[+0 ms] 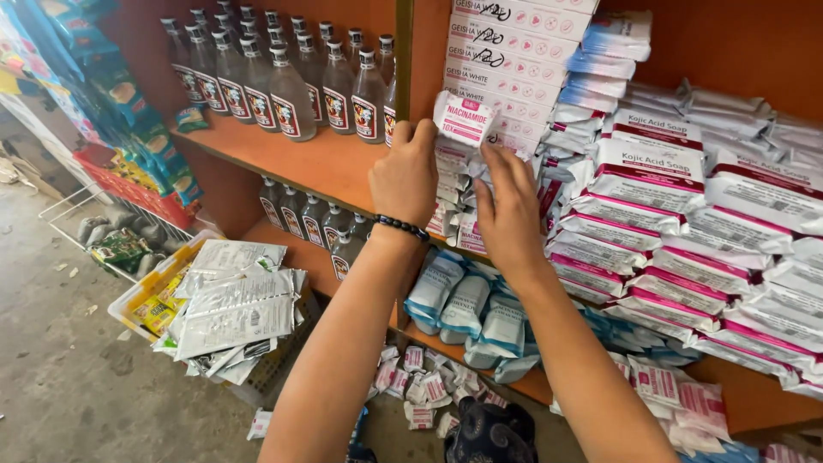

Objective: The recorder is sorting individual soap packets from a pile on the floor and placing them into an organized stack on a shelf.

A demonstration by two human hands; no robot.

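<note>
The left hand [405,176] pinches a small white-and-pink sachet [464,117] at its lower left corner, thumb and fingers [423,135] closed on it, holding it up in front of the white stacked cartons [512,53] on the upper shelf. The sachet's long axis runs roughly left to right, tilted slightly down toward the right, with its printed face turned to the camera and its top edge toward the cartons. Just below and to the right, the right hand [512,214] rests on a column of similar sachets [452,184] standing on the orange shelf [302,159]; its fingers [499,167] are spread a little and pressed flat against the packets, the index tip near the lower right edge of the held sachet; whether it touches cannot be told. A dark beaded bracelet [401,226] circles the left wrist. To the right of both hands lie piles of white-and-magenta soap packets [660,184]. To the left of the left hand stand rows of clear bottles [291,86] with red labels. Below the forearms, on the lower shelf, lie pale blue pouches [467,309], and farther down a scatter of small pink sachets [429,381]. Well to the lower left, flat white packets [236,304] are heaped on a yellow crate [141,300].
</note>
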